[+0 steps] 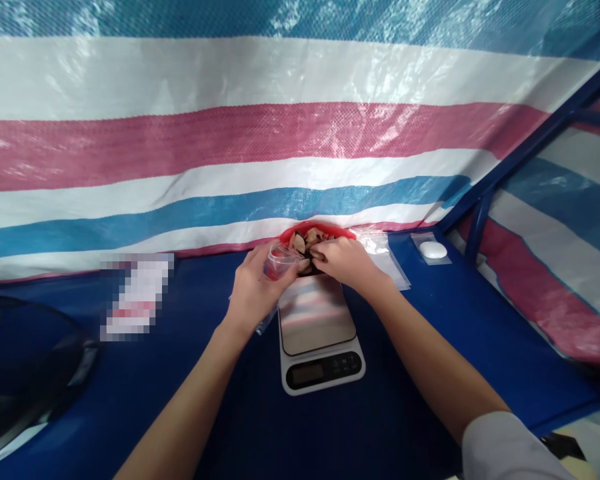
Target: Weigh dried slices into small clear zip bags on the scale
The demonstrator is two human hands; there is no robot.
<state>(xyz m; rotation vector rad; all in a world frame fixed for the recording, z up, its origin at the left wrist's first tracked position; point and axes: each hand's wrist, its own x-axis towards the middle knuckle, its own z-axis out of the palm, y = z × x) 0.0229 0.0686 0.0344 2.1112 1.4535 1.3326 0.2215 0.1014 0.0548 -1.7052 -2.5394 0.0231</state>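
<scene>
My left hand (254,283) is closed around a clear plastic cup (281,261), which tilts beside a red container (347,233). Dried brown and tan slices (300,243) fill that container. Over its right side, my right hand (341,259) reaches in with fingers bent down among the slices; whether a piece is pinched there is hidden. Just in front of both hands lies a white kitchen scale (320,333) with a shiny metal plate and a dark display panel.
Clear plastic bags (384,257) lie right of the container. Farther right, a white oval object (433,250) rests on a small clear bag. A blurred paper (135,297) and a black round object (25,373) are at left. Striped tarpaulin (240,140) hangs behind the blue table (180,373).
</scene>
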